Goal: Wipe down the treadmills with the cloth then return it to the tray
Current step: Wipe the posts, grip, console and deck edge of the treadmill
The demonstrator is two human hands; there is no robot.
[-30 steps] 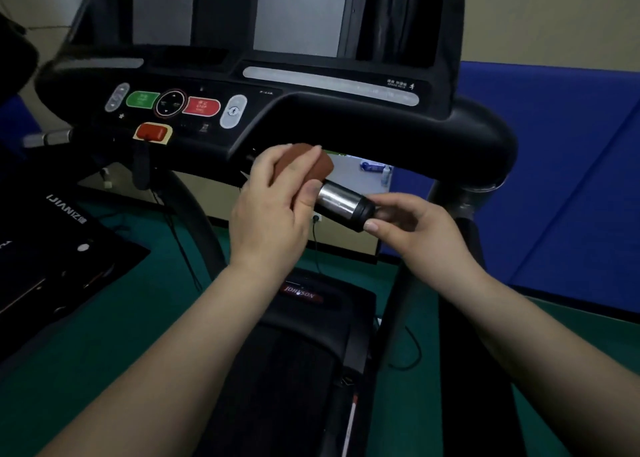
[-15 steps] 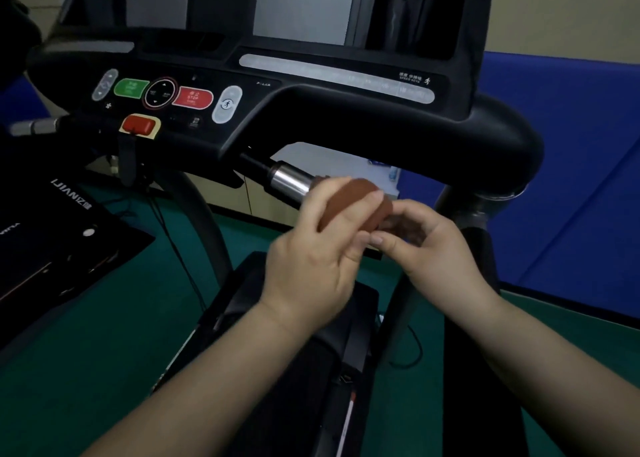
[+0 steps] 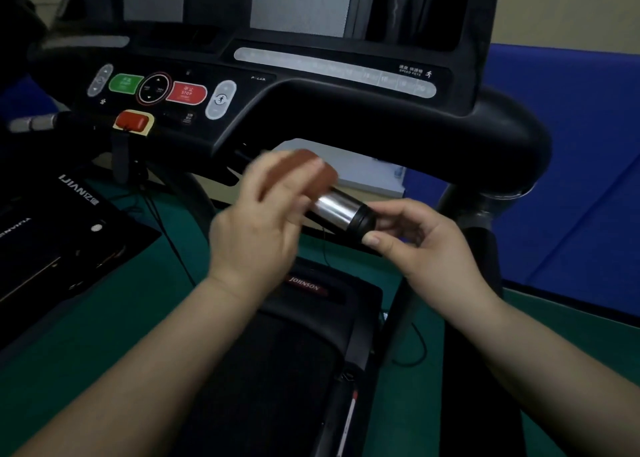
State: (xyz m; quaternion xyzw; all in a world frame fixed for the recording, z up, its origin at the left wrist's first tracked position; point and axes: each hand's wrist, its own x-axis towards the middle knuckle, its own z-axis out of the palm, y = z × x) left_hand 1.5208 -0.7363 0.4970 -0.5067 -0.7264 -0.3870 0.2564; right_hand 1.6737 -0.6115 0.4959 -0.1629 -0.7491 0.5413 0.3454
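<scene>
Sliding back up the handle [image 3: 341, 210], the left hand [image 3: 256, 228] presses the cloth [image 3: 304, 170] while the right hand [image 3: 426, 245] pinches its end cap; keep wrapping pressure even.

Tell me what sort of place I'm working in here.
Most likely a gym or fitness room. A treadmill console with green and red STOP buttons fills the view, its belt deck runs below, and blue padded mats line the wall. The left hand holds a cloth on the metal handlebar grip.
</scene>
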